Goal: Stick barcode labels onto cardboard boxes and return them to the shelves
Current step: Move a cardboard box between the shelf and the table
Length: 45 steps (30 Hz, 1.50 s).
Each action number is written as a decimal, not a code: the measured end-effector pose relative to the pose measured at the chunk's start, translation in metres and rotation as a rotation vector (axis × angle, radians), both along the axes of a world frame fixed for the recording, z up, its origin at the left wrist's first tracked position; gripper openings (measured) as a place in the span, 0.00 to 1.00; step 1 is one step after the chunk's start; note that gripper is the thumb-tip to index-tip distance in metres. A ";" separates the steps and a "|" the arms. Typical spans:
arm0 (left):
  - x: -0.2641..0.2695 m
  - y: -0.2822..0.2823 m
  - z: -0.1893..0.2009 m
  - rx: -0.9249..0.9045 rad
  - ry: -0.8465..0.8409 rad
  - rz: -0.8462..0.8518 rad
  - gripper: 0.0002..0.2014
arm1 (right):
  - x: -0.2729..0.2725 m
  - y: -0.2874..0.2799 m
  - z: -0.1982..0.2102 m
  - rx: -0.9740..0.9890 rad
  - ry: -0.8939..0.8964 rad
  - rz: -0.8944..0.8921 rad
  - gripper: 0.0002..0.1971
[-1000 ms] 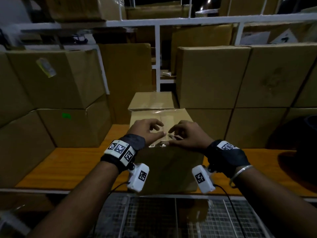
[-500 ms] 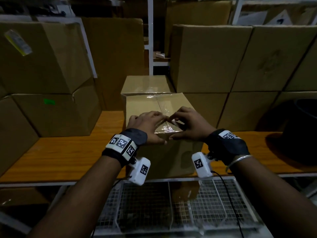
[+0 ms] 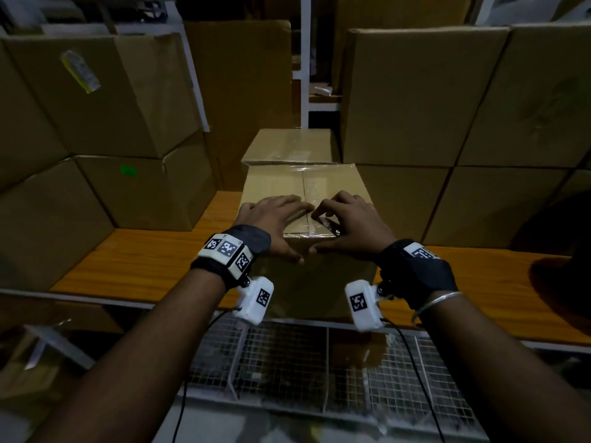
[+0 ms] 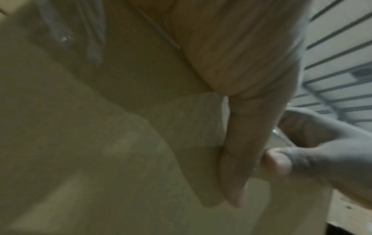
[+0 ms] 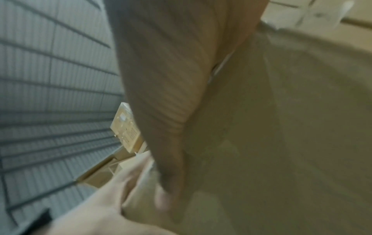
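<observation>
Brown corrugated cardboard, sealed along its top seam with clear glossy tape, forms the small box [image 3: 307, 199] standing at the front edge of the orange wooden shelf [image 3: 153, 260], in front of a second small taped carton [image 3: 287, 145]. Both hands lie on the near top edge of the box. The left hand [image 3: 271, 225] rests with fingers extended nearly flat across the top and its thumb down the front face. The right hand [image 3: 348, 225] has its fingers bent, their tips gathered on the taped seam, thumb against the front face; whether it pinches anything there cannot be told, and no barcode label can be made out.

The head view alone shows the large stacked brown cartons [image 3: 422, 91] on either side and the white wire-mesh cart [image 3: 287, 362] below the shelf.

The blurred left wrist view adds the left thumb [image 4: 241, 159] pressed to the box front, with the right thumb [image 4: 281, 162] just beside it. The right wrist view, also blurred, shows the mesh and a pale card-like object [image 5: 125, 128] beyond the palm.
</observation>
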State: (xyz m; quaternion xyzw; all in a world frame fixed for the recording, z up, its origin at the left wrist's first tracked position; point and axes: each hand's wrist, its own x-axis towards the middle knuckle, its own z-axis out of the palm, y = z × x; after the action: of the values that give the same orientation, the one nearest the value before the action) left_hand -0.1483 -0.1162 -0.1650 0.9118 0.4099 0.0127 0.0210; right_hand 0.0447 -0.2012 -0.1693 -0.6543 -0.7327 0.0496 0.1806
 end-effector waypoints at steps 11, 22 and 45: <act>0.007 -0.012 0.010 -0.013 0.072 0.108 0.56 | 0.000 0.003 -0.005 0.004 -0.231 0.030 0.45; 0.007 -0.026 0.011 -0.063 0.061 0.149 0.52 | 0.016 0.004 0.005 -0.075 -0.099 0.165 0.36; -0.091 0.020 0.027 -0.271 -0.110 -0.085 0.28 | 0.010 0.007 0.005 -0.037 0.140 0.107 0.24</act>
State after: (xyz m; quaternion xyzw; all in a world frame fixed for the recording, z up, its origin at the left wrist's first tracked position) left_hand -0.2396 -0.0961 -0.1382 0.9151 0.3670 0.0063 0.1668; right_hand 0.0547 -0.1940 -0.1645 -0.6122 -0.7512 0.1183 0.2166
